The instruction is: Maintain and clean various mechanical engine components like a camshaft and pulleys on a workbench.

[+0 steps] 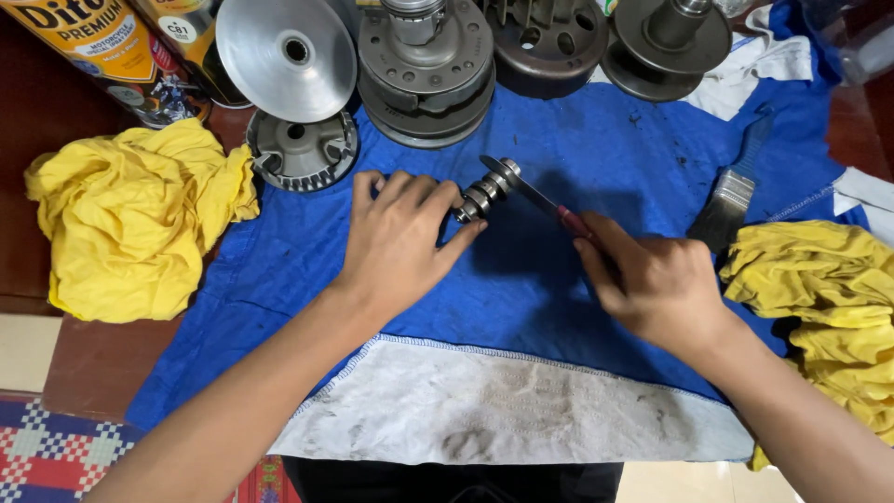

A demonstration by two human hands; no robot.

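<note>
From the head view I look straight down on a dark reddish-brown desk covered in the middle by a blue cloth with a soiled white band along its near edge. My left hand lies palm down on the cloth, its grip closed around the near end of a small ridged metal shaft, which lies tilted on the blue cloth near the middle. My right hand is clamped on the red handle of a screwdriver, whose blade slants up and left until its tip touches the far end of the shaft.

Along the far edge stand greasy drive parts: a shiny dished pulley face leaning over a finned variator half, a clutch assembly, a dark clutch bell and another pulley with a hub. Two oil bottles lie at the far left. A crumpled yellow rag sits on the desk to the left, another yellow rag to the right, just beside a flat paintbrush with a blue handle. Below the desk I see pale floor tile and a corner of a red patterned mat.
</note>
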